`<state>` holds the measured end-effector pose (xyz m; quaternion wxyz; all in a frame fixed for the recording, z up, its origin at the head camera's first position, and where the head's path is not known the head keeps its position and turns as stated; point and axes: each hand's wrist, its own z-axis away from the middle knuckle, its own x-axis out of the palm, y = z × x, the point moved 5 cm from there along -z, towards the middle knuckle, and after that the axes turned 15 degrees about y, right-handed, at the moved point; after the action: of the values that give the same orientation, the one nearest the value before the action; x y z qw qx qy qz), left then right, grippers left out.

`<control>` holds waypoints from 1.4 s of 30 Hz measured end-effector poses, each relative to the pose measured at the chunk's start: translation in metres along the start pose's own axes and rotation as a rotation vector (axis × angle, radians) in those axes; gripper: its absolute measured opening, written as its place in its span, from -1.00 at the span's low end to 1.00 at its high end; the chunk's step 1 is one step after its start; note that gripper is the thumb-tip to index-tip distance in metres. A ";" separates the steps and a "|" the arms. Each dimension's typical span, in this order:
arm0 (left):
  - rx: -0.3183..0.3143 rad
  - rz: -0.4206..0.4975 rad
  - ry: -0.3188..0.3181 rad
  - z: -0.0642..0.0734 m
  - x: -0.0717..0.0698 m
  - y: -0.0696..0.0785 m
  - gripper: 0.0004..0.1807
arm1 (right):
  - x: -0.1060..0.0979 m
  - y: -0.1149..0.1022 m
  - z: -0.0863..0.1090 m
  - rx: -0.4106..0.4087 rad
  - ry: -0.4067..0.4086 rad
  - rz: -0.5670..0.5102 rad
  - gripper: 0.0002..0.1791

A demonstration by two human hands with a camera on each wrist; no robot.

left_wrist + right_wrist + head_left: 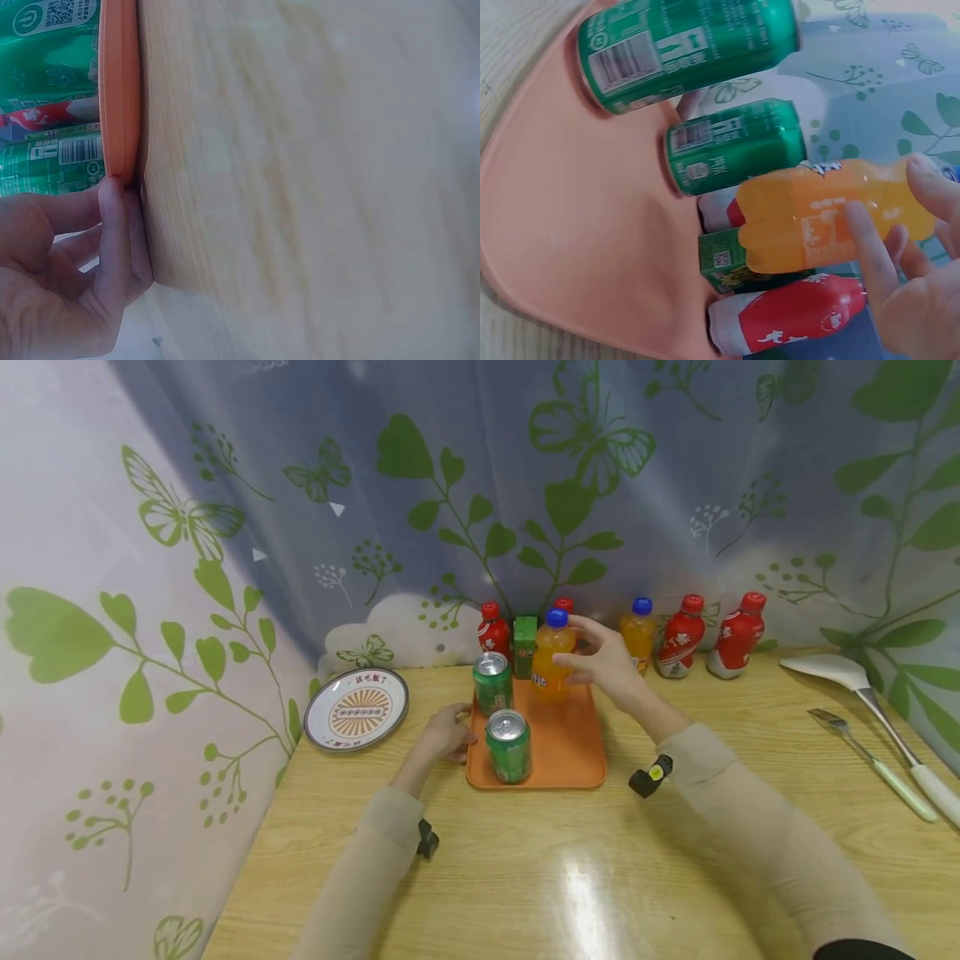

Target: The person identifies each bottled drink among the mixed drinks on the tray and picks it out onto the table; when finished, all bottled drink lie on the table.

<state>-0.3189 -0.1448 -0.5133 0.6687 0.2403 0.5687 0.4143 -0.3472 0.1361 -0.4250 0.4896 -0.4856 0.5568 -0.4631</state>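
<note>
My right hand (600, 662) grips an orange soda bottle (551, 660) with a blue cap, fingers and thumb round its upper part. The bottle (802, 221) is upright, held over the back of the orange tray (566, 743), its base raised off the tray in the right wrist view. At the tray's left side, my left hand (447, 733) pinches the rim (120, 90) with its fingertips. Two green cans, a front one (508, 747) and a back one (492, 683), stand along the tray's left part. Behind them are a red bottle (492, 633) and a green carton (524, 647).
Another red bottle (787, 315) stands beside the carton, mostly hidden in the head view. Right of the tray stand an orange soda bottle (637, 631) and two red bottles (681, 639). A plate (356, 710) lies left; a fork (873, 764) and a white-ended spatula or spoon (885, 718) lie right.
</note>
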 end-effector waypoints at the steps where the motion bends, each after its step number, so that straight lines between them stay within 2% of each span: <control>1: 0.000 0.001 -0.001 0.000 0.000 0.000 -0.20 | 0.000 -0.001 0.000 0.011 -0.019 -0.008 -0.17; 6: 0.006 0.013 0.000 -0.002 0.001 -0.001 -0.21 | -0.004 -0.008 0.004 0.057 -0.100 -0.047 -0.16; 11: 0.002 0.006 -0.002 -0.003 0.001 -0.002 -0.21 | -0.008 -0.016 0.009 0.064 -0.177 -0.118 -0.21; 17: 0.002 -0.002 -0.004 -0.002 0.000 0.000 -0.21 | -0.019 -0.021 0.011 0.029 -0.247 -0.166 -0.27; 28: 0.005 -0.004 -0.001 0.000 0.000 0.001 -0.21 | -0.043 -0.030 0.014 -0.009 -0.345 -0.179 -0.41; 32: 0.001 -0.001 -0.001 -0.001 0.000 0.001 -0.20 | -0.053 -0.034 0.016 -0.027 -0.355 -0.188 -0.41; 39: -0.003 -0.004 0.002 -0.003 0.001 -0.002 -0.21 | -0.071 -0.030 0.014 -0.023 -0.275 -0.125 -0.42; 42: 0.001 -0.002 0.000 -0.003 0.001 -0.002 -0.21 | -0.079 -0.028 0.015 -0.017 -0.266 -0.127 -0.42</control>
<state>-0.3213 -0.1452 -0.5164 0.6688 0.2400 0.5692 0.4135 -0.3264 0.2111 -0.3913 0.5246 -0.5813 0.4591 -0.4197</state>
